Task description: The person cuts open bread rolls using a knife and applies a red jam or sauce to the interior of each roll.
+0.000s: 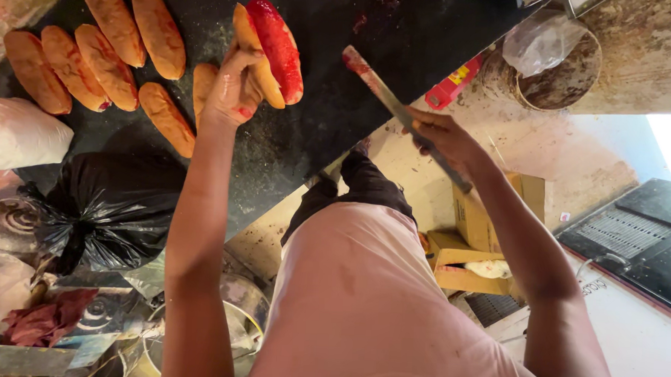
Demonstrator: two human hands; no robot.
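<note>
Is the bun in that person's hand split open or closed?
Open. The bun held by the left hand is spread into two halves, one coated with red spread. The right hand holds a red-smeared knife.

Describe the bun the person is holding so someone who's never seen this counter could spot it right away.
On the dark counter, a cluster of plain golden buns lies at one end. Beside them the left hand grips one split-open bun. It alone is spread bright red inside; the right hand holds a red-smeared knife.
</note>
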